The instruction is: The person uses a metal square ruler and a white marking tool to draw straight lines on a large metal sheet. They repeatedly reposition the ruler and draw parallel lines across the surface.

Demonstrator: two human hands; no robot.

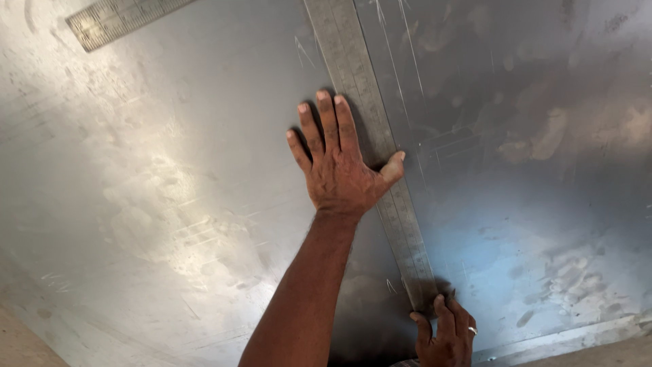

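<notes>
A long steel ruler lies diagonally on a large grey metal sheet, running from the top middle down to the lower right. My left hand presses flat on it about halfway along, fingers spread on the sheet beside the ruler's left edge and thumb across the ruler. My right hand, with a ring on one finger, is at the bottom of the view, its fingertips curled onto the ruler's near end. Faint scratched lines show on the sheet beside the ruler.
A second steel ruler piece lies at an angle at the top left; whether it joins the long one is out of view. The sheet's edge runs along the lower right, with a bare tan surface beyond it at both lower corners.
</notes>
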